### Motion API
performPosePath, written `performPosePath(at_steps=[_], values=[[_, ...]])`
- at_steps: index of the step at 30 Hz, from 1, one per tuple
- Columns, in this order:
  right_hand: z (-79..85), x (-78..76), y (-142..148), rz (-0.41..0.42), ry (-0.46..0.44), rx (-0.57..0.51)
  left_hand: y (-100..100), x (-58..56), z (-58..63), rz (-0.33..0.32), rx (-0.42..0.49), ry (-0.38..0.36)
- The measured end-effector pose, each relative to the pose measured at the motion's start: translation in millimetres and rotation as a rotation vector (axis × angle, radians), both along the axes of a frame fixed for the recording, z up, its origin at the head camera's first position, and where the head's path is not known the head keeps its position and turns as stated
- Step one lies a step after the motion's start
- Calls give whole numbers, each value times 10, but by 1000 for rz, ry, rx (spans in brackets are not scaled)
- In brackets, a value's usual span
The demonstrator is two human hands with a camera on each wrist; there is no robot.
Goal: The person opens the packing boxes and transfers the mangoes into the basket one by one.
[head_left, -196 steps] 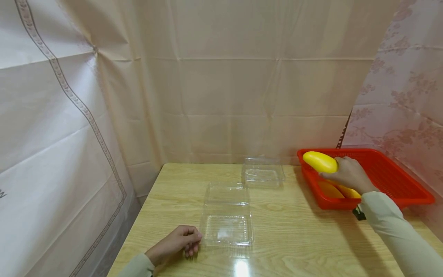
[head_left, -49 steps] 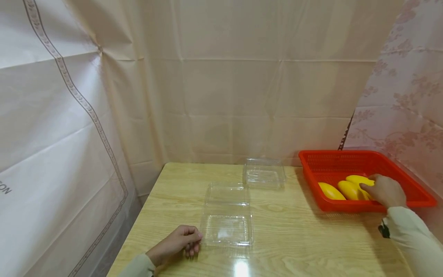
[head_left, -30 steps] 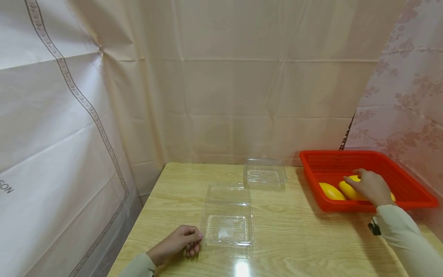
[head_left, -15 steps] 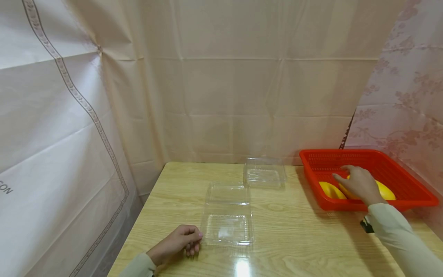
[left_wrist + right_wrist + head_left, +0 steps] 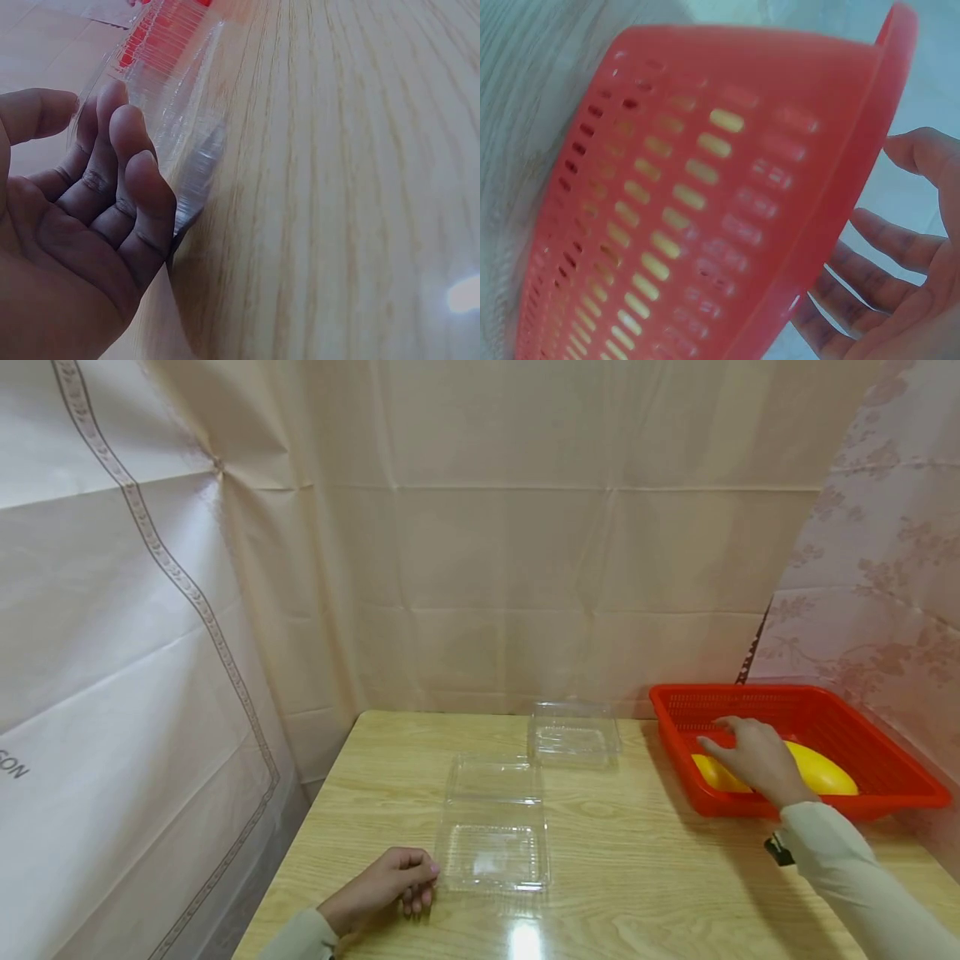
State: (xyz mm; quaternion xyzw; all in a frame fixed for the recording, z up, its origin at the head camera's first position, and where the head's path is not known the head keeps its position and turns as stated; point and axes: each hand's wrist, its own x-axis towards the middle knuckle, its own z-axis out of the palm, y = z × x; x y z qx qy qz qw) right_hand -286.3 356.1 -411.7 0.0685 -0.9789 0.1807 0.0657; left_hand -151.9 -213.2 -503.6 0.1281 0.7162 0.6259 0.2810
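Note:
My left hand (image 5: 390,881) is at the left edge of an open clear plastic clamshell container (image 5: 491,860). In the left wrist view, thumb and index finger pinch its thin rim, the other fingers loosely curled. My right hand (image 5: 761,760) hovers over the left part of a red plastic basket (image 5: 892,760), fingers spread with nothing between them. Below its fingers lies a yellow mango (image 5: 716,774), partly covered by the hand. Another yellow mango (image 5: 825,772) lies to the right of that hand. Yellow also shows through the basket's slots in the right wrist view.
A second clear clamshell container (image 5: 573,735) stands open at the back of the wooden table (image 5: 637,877). Beige sheeting (image 5: 480,568) hangs close behind the table, and floral sheeting (image 5: 892,577) rises right of the basket.
Several seconds ago my right hand held a mango above the basket's left rim; now it holds nothing. Over the last second it slides left across the basket. The left hand stays put.

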Motion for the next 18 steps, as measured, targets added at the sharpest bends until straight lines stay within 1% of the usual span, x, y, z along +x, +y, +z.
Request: performPosePath(at_steps=[3,8,12,15,18], values=[[22,17,-83,5,-15,-4,2,0,0,-4,7,-2],[53,40,-194,19,-5,0,0,-3,-3,-2,6,-1],[56,49,-252,13,2,0,-5,-9,-6,4,-5,-3],[46,51,-289,16,13,0,-6,-11,-8,8,-10,-1],[41,59,-337,29,47,1,-4,-13,-10,8,-10,3]])
